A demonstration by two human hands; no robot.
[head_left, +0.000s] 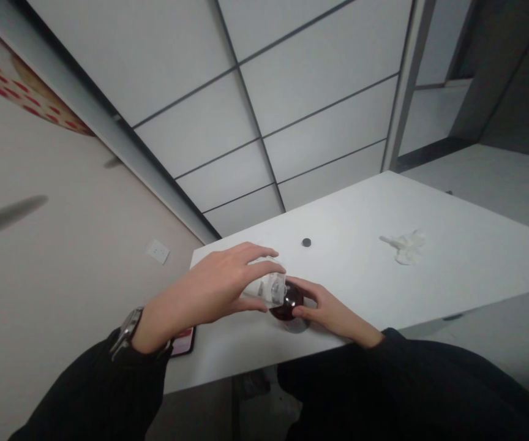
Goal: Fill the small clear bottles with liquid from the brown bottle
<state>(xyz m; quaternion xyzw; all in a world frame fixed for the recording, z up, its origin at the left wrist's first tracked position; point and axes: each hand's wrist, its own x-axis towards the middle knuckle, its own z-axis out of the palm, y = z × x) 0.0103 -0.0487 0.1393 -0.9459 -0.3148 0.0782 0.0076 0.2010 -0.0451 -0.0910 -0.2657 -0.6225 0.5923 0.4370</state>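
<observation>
My left hand is closed round a small clear container with a white label, tilted with its end toward a dark red, shiny rounded vessel. The container's end is at the vessel's upper left; whether the two touch I cannot tell. My right hand holds the vessel from the right, its thumb in front and fingers behind. The vessel is over the white table near its front edge. Part of the container is hidden by my left fingers.
A small dark round cap-like disc lies behind my hands. A crumpled white tissue is farther right. Beside my left wrist lies a phone, partly covered. A wall with a socket borders the table's left; panelled doors stand behind.
</observation>
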